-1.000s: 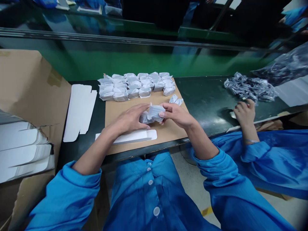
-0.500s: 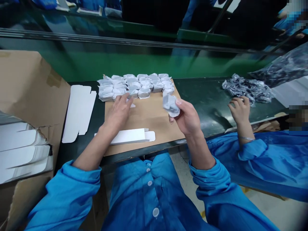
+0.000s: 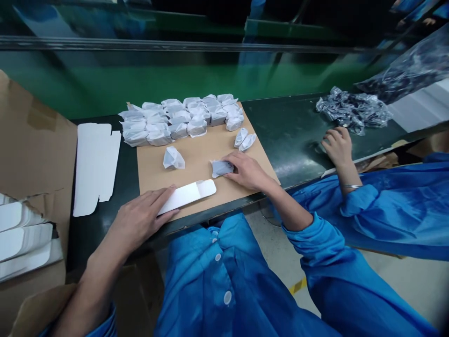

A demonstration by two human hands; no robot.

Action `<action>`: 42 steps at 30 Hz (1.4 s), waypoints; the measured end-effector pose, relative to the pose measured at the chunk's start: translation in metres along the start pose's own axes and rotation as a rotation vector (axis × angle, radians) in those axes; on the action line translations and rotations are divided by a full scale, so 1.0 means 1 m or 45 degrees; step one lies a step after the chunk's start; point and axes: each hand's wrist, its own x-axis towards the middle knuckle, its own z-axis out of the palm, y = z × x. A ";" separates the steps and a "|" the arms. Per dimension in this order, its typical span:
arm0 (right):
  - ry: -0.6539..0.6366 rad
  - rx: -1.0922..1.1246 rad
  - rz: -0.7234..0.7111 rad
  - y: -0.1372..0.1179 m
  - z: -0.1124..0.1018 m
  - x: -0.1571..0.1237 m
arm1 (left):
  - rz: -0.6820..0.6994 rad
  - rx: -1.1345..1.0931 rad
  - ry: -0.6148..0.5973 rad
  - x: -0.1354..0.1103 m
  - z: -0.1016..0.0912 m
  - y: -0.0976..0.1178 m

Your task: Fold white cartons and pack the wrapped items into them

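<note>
My right hand (image 3: 245, 171) rests on the brown cardboard sheet (image 3: 199, 157), its fingers pressed on a small paper-wrapped packet (image 3: 220, 167). My left hand (image 3: 140, 217) lies flat with its fingers stretched over the near end of a flat white carton (image 3: 191, 194) at the sheet's front edge. Another wrapped packet (image 3: 173, 158) lies loose near the middle of the sheet. Two more packets (image 3: 244, 139) sit to the right. Rows of several wrapped packets (image 3: 182, 119) line the far edge.
A flat white carton blank (image 3: 95, 164) lies on the dark bench at left, beside a cardboard box (image 3: 31, 140) with stacked blanks (image 3: 21, 241). A co-worker's hand (image 3: 336, 146) rests at right near a heap of dark plastic bags (image 3: 354, 110). A green conveyor (image 3: 175, 79) runs behind.
My right hand has lowered the packet from the air onto the cardboard. My left hand left a packet mid-sheet and drew back to the flat white carton.
</note>
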 end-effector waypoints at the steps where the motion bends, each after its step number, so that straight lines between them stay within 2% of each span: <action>1: 0.077 0.095 0.085 -0.005 0.001 0.000 | 0.020 0.049 0.060 -0.001 -0.001 0.003; 4: 0.412 0.374 0.263 -0.030 0.001 -0.011 | 0.105 0.135 0.167 -0.001 -0.007 0.012; 6: 0.515 0.362 0.151 -0.048 0.001 -0.022 | 0.132 0.158 0.188 -0.001 -0.011 0.017; 8: 0.410 0.209 -0.057 -0.060 0.002 -0.032 | 0.130 0.178 0.196 -0.001 -0.013 0.022; 10: 0.171 0.050 -0.210 -0.064 0.000 -0.038 | 0.129 0.190 0.207 -0.002 -0.014 0.026; 13: -0.145 -0.113 -0.314 -0.063 -0.010 -0.037 | 0.127 0.205 0.215 -0.004 -0.013 0.035; 15: -0.248 -0.202 -0.376 -0.063 -0.016 -0.033 | 0.144 0.220 0.212 -0.005 -0.013 0.041; 18: -0.247 -0.175 -0.416 -0.066 -0.019 -0.029 | 0.164 0.250 0.247 -0.004 -0.014 0.047; 22: -0.086 0.151 -0.383 -0.065 -0.017 -0.029 | 0.161 0.267 0.295 -0.005 -0.018 0.045; 24: -0.061 0.255 -0.381 -0.064 -0.020 -0.028 | 0.177 0.240 0.298 -0.007 -0.018 0.040; 28: -0.208 0.411 -0.348 -0.067 -0.031 -0.023 | 0.175 0.033 0.307 -0.010 -0.014 0.033; 30: -0.276 0.505 -0.277 -0.071 -0.034 -0.022 | 0.171 -0.057 0.312 -0.010 -0.012 0.032; 32: -0.293 0.699 -0.131 -0.072 -0.032 -0.022 | 0.180 -0.030 0.354 -0.009 -0.012 0.032; 36: -0.205 1.037 0.125 -0.073 -0.019 -0.024 | 0.236 0.104 0.448 -0.006 -0.014 0.037; 39: -0.127 1.037 0.150 -0.077 -0.013 -0.025 | 0.270 0.092 0.461 -0.003 -0.015 0.042; 42: -0.126 1.056 0.090 -0.082 -0.016 -0.028 | 0.245 0.094 0.547 0.000 -0.011 0.045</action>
